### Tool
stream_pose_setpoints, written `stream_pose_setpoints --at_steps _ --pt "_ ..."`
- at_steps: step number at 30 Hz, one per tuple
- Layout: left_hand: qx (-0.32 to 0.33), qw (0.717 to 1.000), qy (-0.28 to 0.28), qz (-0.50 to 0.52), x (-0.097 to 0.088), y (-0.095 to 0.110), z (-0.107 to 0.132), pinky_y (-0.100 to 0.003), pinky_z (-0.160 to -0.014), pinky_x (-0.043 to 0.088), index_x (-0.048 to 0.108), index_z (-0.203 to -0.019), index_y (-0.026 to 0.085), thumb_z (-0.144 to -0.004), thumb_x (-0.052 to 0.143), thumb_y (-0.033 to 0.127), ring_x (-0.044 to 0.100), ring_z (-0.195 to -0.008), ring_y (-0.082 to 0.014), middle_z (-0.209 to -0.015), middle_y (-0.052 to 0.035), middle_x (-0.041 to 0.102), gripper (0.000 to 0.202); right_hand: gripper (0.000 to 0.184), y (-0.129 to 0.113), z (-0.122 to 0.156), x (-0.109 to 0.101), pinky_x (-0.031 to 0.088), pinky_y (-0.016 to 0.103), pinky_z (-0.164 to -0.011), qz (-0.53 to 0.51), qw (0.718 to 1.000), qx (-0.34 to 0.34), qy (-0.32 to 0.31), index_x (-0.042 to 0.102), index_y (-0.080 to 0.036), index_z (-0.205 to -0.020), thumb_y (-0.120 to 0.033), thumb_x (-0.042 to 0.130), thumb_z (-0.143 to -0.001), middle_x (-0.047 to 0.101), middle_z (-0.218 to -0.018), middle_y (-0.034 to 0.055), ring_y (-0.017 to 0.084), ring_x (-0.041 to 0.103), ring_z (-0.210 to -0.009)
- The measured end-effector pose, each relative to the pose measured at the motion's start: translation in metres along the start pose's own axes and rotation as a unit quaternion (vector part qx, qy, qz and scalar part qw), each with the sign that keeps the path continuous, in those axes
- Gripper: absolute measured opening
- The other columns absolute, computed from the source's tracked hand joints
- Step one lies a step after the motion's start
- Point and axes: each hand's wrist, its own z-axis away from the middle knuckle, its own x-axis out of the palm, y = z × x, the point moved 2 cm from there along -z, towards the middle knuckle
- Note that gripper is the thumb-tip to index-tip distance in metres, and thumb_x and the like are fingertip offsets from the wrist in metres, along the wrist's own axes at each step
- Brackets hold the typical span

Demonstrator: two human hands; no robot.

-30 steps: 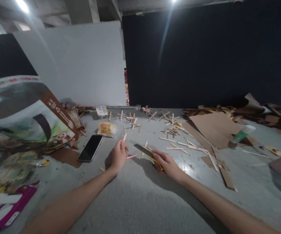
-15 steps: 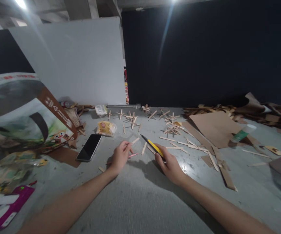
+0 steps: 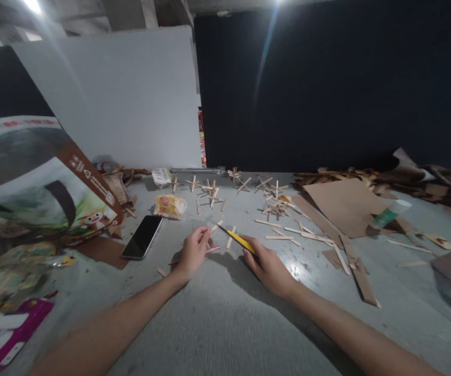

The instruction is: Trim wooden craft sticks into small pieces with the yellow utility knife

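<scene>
Pinching a pale wooden stick (image 3: 217, 226) between thumb and fingers, the left hand (image 3: 192, 254) has a narrow grip, nearly pressed together, with the stick's free end jutting out to the right. The other fingers curl below; exactly how they sit is hidden.

The right hand (image 3: 269, 267) has its grip wrapped around the handle of a yellow utility knife (image 3: 238, 241), fingers folded in against it. The knife slants away and to the left, its dark tip overlapping the stick in this view; I cannot tell whether the 2 touch. Both hands are over the grey table (image 3: 217, 329), apart from each other.

A pink rod (image 3: 212, 249) shows beside the left fingers, partly hidden by them, so contact is unclear. Between the 2 hands, a second stick (image 3: 231, 236) lies flat, near the knife.

Loose sticks (image 3: 279, 238) lie beyond the right hand, and crossed sticks (image 3: 245, 185) sit farther back. Left of the left hand are a black phone (image 3: 143, 236) and, farther back, a yellow packet (image 3: 169, 206).
</scene>
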Motion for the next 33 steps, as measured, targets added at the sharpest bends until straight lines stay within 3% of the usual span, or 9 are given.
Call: stream_pose_setpoints --at_steps 9,14,16,19,22,25,29,33 --pt "-0.009 1.0 -0.015 0.023 0.001 0.0 0.001 -0.03 -0.061 0.062 0.067 -0.096 0.018 -0.083 0.066 0.07 0.06 -0.057 -0.0139 -0.066 0.003 0.061 0.054 0.045 0.0 0.0 0.001 0.054 0.037 -0.083 -0.001 1.0 -0.001 -0.004 0.057 -0.017 -0.139 -0.041 0.042 -0.104 0.077 -0.101 0.0124 0.026 0.072 -0.084" --pt "0.008 0.998 -0.055 0.013 0.003 0.003 0.005 -0.031 -0.064 0.062 0.066 -0.103 0.018 -0.091 0.061 0.061 0.061 -0.059 -0.014 -0.07 0.0024 0.062 0.045 0.043 -0.002 -0.001 -0.002 0.053 0.035 -0.078 -0.039 0.999 0.002 0.015 0.059 -0.018 -0.135 -0.044 0.046 -0.103 0.075 -0.1 0.011 0.024 0.068 -0.081" --pt "0.037 0.996 -0.076 -0.012 0.004 0.006 0.009 -0.031 -0.068 0.061 0.067 -0.102 0.019 -0.096 0.059 0.052 0.063 -0.063 -0.0147 -0.072 0.0007 0.065 0.035 0.043 -0.002 -0.001 -0.005 0.052 0.034 -0.078 -0.074 0.996 0.008 0.042 0.061 -0.019 -0.131 -0.048 0.051 -0.101 0.073 -0.101 0.0101 0.024 0.066 -0.084" --pt "0.117 0.986 -0.104 -0.066 0.005 0.013 0.017 -0.031 -0.077 0.06 0.069 -0.094 0.019 -0.098 0.059 0.039 0.071 -0.077 -0.0179 -0.081 -0.0043 0.071 0.023 0.046 0.004 -0.003 -0.009 0.048 0.032 -0.069 -0.136 0.986 0.05 0.079 0.065 -0.021 -0.121 -0.058 0.062 -0.094 0.065 -0.082 0.0037 0.021 0.058 -0.073" --pt "0.218 0.958 -0.146 -0.118 0.006 0.019 0.026 -0.032 -0.082 0.059 0.07 -0.083 0.02 -0.099 0.061 0.031 0.072 -0.086 -0.0196 -0.087 -0.008 0.074 0.022 0.047 0.011 -0.006 -0.01 0.042 0.029 -0.06 -0.181 0.977 0.092 0.072 0.069 -0.022 -0.097 -0.067 0.069 -0.085 0.055 -0.069 -0.0003 0.018 0.049 -0.064" --pt "0.294 0.923 -0.198 -0.149 0.007 0.023 0.032 -0.032 -0.082 0.058 0.072 -0.08 0.02 -0.102 0.06 0.03 0.071 -0.088 -0.0205 -0.085 -0.0097 0.074 0.027 0.046 0.012 -0.01 -0.008 0.04 0.028 -0.061 -0.21 0.971 0.103 0.046 0.066 -0.021 -0.08 -0.067 0.073 -0.079 0.055 -0.069 -0.0007 0.016 0.048 -0.065" --pt "0.298 0.916 -0.212 -0.164 0.007 0.023 0.033 -0.033 -0.081 0.058 0.074 -0.083 0.02 -0.104 0.058 0.035 0.071 -0.087 -0.0214 -0.084 -0.0106 0.075 0.031 0.039 0.007 -0.013 -0.007 0.043 0.029 -0.066 -0.216 0.972 0.086 0.027 0.068 -0.021 -0.085 -0.059 0.076 -0.079 0.061 -0.076 0.0011 0.018 0.054 -0.07" --pt "0.295 0.92 -0.206 -0.158 0.008 0.021 0.032 -0.035 -0.083 0.058 0.076 -0.085 0.02 -0.103 0.06 0.037 0.071 -0.085 -0.0217 -0.081 -0.0099 0.075 0.03 0.04 0.004 -0.013 -0.005 0.045 0.03 -0.066 -0.214 0.973 0.088 0.001 0.066 -0.021 -0.081 -0.06 0.075 -0.08 0.062 -0.074 0.0015 0.019 0.056 -0.07"
